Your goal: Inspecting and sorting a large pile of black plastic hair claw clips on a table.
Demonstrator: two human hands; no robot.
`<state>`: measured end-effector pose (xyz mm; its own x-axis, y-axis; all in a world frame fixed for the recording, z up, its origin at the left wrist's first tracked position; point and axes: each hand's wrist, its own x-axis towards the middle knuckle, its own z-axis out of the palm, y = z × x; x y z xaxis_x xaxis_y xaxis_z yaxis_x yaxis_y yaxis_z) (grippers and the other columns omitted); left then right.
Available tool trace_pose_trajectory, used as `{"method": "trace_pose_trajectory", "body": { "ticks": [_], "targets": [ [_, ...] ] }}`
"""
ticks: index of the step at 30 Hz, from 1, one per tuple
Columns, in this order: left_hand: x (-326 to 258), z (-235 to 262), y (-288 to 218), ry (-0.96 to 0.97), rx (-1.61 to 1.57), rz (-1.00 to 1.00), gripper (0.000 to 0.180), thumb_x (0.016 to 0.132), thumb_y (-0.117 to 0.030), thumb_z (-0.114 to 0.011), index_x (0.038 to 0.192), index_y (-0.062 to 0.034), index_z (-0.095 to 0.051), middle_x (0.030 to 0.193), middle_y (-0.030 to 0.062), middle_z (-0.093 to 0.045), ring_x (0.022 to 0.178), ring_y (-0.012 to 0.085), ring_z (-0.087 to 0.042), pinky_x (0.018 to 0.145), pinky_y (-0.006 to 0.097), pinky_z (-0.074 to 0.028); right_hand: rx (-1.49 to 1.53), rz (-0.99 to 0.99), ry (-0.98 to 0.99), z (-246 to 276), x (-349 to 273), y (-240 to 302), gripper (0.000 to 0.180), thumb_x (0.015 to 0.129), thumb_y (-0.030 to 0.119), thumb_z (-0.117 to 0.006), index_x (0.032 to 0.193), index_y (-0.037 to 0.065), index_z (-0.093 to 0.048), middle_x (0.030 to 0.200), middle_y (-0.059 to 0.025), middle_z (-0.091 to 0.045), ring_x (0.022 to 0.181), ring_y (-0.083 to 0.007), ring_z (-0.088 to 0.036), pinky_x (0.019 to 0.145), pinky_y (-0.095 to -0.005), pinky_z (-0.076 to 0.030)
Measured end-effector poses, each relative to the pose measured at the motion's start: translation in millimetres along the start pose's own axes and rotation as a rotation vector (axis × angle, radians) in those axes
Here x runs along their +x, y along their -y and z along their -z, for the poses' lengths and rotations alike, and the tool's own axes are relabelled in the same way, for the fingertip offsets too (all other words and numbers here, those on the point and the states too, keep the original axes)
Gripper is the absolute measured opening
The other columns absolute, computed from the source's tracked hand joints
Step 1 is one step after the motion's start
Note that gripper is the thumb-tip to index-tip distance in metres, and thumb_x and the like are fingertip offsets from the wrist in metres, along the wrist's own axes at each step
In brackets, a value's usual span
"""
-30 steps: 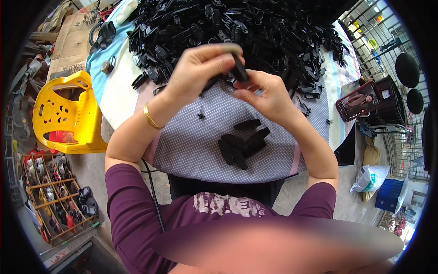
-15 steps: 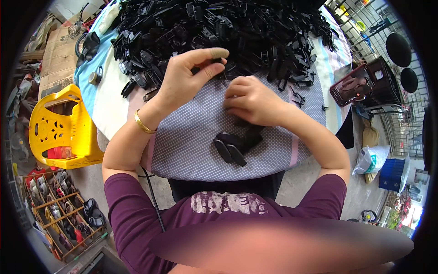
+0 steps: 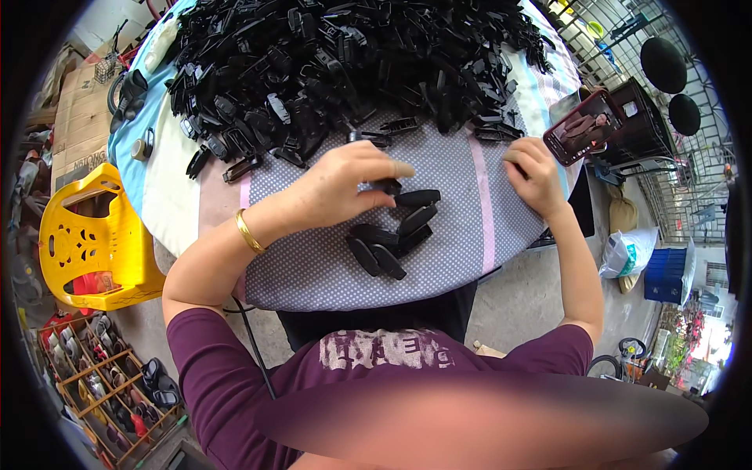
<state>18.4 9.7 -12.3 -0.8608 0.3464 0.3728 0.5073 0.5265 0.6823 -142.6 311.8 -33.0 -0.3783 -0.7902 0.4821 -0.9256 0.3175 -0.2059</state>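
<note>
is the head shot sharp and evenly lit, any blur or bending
Head view: even daylight, soft shadows only; the pile of black plastic parts and both hands, left hand and right hand, look sharp; a smeared blurred band runs across the bottom; the fisheye bends the table edge and leaves dark corners; the phone screen shows no strong glare.

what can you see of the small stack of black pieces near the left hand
The stack is a small cluster of about six flat, elongated black pieces, plastic by the look, with rounded ends. They lie loosely overlapped at differing angles on the dotted grey cloth, apart from the big pile farther back. The left hand rests at the cluster's top edge, fingertips on the uppermost piece. The right hand is off to the side, not touching it.
</note>
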Motion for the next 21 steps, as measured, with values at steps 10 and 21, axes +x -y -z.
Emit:
{"method": "trace_pose_trajectory", "body": {
  "ticks": [10, 21],
  "targets": [
    [-6.6, -16.6, -14.2, 0.139, 0.009, -0.158, 0.033, 0.07, -0.019, -0.072, 0.099, -0.0037, -0.064, 0.082, 0.0079, -0.062, 0.073, 0.0229, -0.058, 0.066, 0.032, -0.049, -0.227, 0.093, -0.169, 2.3, 12.9, 9.2, 0.018, 0.071, 0.001, -0.066, 0.089, 0.0, -0.062, 0.091, -0.0078, -0.063, 0.087, -0.0252, -0.059, 0.074, -0.0337, -0.048],
    [4.9, 13.7, 15.5, -0.416, 0.387, 0.169, 0.026, 0.068, -0.004, -0.071, 0.094, -0.0055, -0.066, 0.09, 0.0081, -0.061, 0.078, 0.0234, -0.056, 0.072, 0.033, -0.048, -0.147, 0.126, 0.229, -62.9, 111.5, 77.1, 0.034, 0.072, 0.009, -0.065, 0.105, 0.007, -0.06, 0.096, -0.0065, -0.06, 0.079, -0.0249, -0.055, 0.068, -0.0313, -0.05]
  ]
}}
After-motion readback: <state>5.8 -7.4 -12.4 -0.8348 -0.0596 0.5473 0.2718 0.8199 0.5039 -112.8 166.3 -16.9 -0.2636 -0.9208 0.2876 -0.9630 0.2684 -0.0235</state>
